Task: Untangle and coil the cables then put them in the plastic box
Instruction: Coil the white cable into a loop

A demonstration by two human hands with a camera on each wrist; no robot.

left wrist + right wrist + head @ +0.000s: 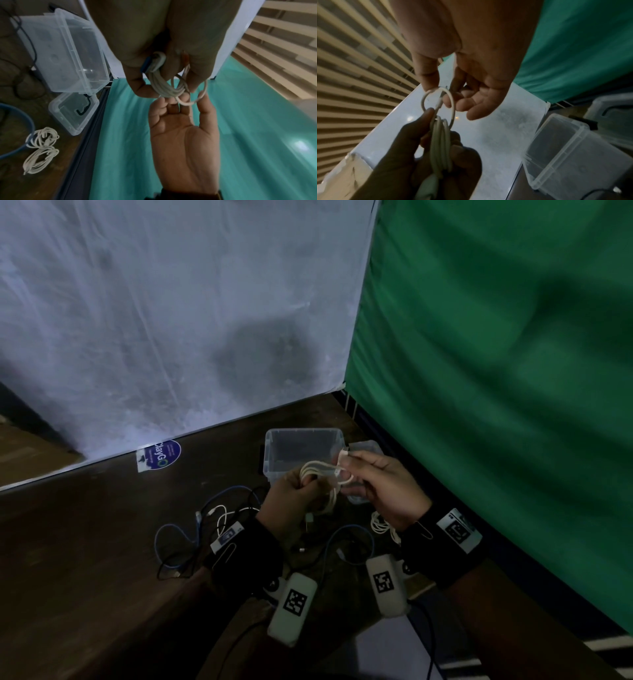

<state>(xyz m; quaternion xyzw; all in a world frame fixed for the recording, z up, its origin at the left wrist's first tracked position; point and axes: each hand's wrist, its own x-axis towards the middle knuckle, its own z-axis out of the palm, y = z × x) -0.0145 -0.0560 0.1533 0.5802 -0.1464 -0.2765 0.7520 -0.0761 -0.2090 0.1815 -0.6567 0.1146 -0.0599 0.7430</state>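
My left hand [301,484] grips a white cable coil [322,474] in front of the clear plastic box [270,453]. In the left wrist view the coil [163,85] sits between the thumb and curled fingers of that hand [168,89]. My right hand [346,463] pinches the coil's loose end loop [426,100] between thumb and fingers [435,81]. The box [85,75] looks empty. A tangle of blue, black and white cables [212,525] lies on the table, left of my left wrist.
The box lid [56,108] lies beside the box by the table's right edge. Two coiled white cables [41,148] lie near it, below my right hand. A green cloth [496,371] hangs on the right, a white sheet [171,320] behind. A round sticker [161,457] is on the table.
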